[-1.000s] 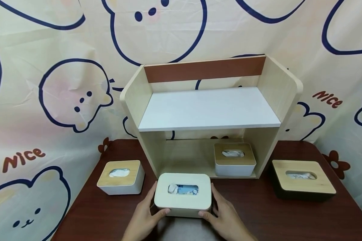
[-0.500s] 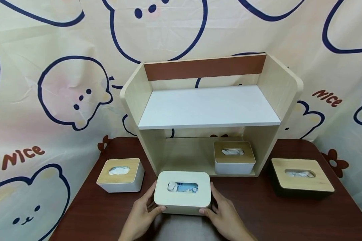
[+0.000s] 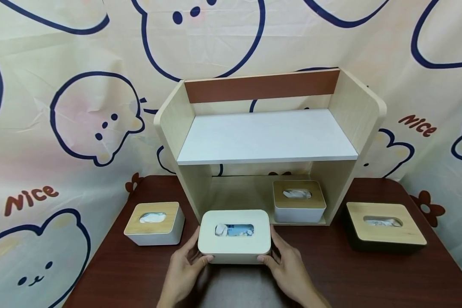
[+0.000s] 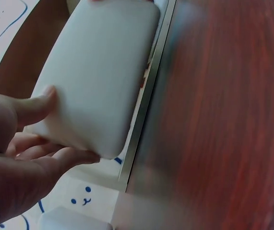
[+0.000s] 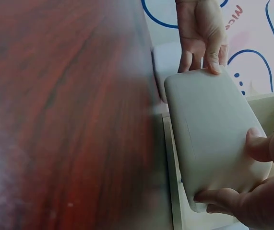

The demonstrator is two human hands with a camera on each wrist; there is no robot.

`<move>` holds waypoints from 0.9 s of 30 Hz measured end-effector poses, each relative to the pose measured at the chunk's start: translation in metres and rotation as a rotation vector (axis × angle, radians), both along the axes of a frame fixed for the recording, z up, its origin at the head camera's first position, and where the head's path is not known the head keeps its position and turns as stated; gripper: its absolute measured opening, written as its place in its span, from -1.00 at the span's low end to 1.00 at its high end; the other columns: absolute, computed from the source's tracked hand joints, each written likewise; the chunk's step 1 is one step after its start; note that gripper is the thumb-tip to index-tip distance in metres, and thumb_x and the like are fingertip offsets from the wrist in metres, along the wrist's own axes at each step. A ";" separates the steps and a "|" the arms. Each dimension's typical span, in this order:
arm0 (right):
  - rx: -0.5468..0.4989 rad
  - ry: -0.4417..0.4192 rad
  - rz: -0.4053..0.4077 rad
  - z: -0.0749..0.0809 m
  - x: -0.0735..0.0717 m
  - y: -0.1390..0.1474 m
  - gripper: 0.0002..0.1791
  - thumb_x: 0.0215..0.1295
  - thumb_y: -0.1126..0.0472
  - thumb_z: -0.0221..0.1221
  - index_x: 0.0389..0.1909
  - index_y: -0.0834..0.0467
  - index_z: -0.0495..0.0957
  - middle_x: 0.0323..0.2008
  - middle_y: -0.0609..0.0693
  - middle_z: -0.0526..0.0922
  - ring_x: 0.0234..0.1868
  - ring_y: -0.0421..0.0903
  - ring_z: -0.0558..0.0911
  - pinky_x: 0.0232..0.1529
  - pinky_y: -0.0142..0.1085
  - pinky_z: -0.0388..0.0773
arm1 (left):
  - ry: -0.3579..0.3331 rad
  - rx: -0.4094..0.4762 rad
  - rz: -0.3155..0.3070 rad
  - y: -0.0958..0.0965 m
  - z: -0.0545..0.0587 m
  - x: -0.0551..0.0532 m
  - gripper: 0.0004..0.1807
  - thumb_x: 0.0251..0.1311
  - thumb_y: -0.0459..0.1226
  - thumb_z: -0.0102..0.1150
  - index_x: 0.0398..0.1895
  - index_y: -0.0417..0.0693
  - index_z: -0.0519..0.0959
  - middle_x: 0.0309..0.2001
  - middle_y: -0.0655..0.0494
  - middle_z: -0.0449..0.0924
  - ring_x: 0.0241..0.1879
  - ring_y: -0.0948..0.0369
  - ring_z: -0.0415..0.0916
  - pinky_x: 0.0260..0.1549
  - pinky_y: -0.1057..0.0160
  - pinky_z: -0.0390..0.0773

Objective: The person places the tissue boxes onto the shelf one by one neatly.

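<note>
The left hand [image 3: 186,266] and the right hand [image 3: 292,267] grip the cream box [image 3: 235,246], one at each end. It looks lifted off the tabletop [image 3: 331,276], by the left part of the front edge of the shelf's lower board [image 3: 242,194]; I can't tell if it touches the board. The brown-lidded box [image 3: 299,215] sits near that board's right front corner, so that one looks done. The cream box seems only partway, not fully in yet. The small pale box [image 3: 154,232] by the tabletop's left edge and the dark box [image 3: 386,236] by its right edge are both outside the shelf, with no hand on them.
</note>
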State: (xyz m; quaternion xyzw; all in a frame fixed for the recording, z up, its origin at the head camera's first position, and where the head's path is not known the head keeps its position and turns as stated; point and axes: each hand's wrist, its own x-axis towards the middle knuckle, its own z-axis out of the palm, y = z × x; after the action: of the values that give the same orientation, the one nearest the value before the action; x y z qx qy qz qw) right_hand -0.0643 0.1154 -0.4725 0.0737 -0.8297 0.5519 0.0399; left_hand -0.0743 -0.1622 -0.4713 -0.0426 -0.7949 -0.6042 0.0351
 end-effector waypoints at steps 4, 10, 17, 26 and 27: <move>0.077 0.090 -0.028 0.003 -0.005 -0.001 -0.08 0.34 0.24 0.43 0.63 0.34 0.21 0.58 0.30 0.32 0.53 0.11 0.39 0.24 -0.08 0.68 | 0.022 0.026 0.037 0.003 0.001 -0.003 -0.07 0.14 -0.56 0.48 0.61 -0.25 0.31 0.60 -0.18 0.30 0.50 0.03 0.33 0.19 0.46 0.58; 0.150 0.162 -0.051 0.007 -0.015 -0.003 -0.14 0.40 0.27 0.38 0.59 0.43 0.22 0.53 0.38 0.36 0.51 0.14 0.43 0.34 0.11 0.57 | 0.054 0.075 0.079 0.007 0.006 -0.011 -0.10 0.17 -0.59 0.44 0.61 -0.24 0.33 0.59 -0.14 0.33 0.49 0.01 0.37 0.18 0.48 0.58; 0.177 0.182 -0.091 0.014 -0.029 -0.006 -0.18 0.43 0.25 0.37 0.59 0.41 0.24 0.45 0.36 0.51 -0.06 -0.14 0.68 0.05 -0.13 0.68 | 0.112 0.079 0.107 0.012 0.009 -0.026 -0.14 0.20 -0.64 0.39 0.59 -0.32 0.32 0.54 -0.22 0.38 0.47 -0.04 0.40 0.18 0.51 0.55; 0.154 0.173 -0.135 0.018 -0.048 -0.009 -0.20 0.45 0.26 0.36 0.60 0.37 0.26 0.40 0.30 0.59 -0.25 -0.16 0.57 -0.12 -0.23 0.61 | 0.170 0.049 0.121 0.018 0.011 -0.045 -0.19 0.27 -0.61 0.36 0.59 -0.30 0.33 0.54 -0.20 0.39 0.46 -0.03 0.41 0.18 0.52 0.54; 0.154 0.171 -0.139 0.018 -0.050 -0.009 -0.20 0.45 0.26 0.35 0.60 0.37 0.25 0.39 0.29 0.60 -0.17 -0.13 0.61 -0.10 -0.22 0.64 | 0.173 0.037 0.126 0.019 0.011 -0.047 -0.19 0.27 -0.61 0.35 0.59 -0.29 0.33 0.54 -0.20 0.39 0.46 -0.02 0.42 0.18 0.50 0.54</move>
State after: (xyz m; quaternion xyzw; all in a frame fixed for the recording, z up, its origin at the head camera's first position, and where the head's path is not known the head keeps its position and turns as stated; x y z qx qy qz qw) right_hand -0.1145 0.1062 -0.4544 0.0655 -0.8663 0.4741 0.1430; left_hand -0.1209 -0.1432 -0.4604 -0.0439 -0.7789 -0.6092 0.1425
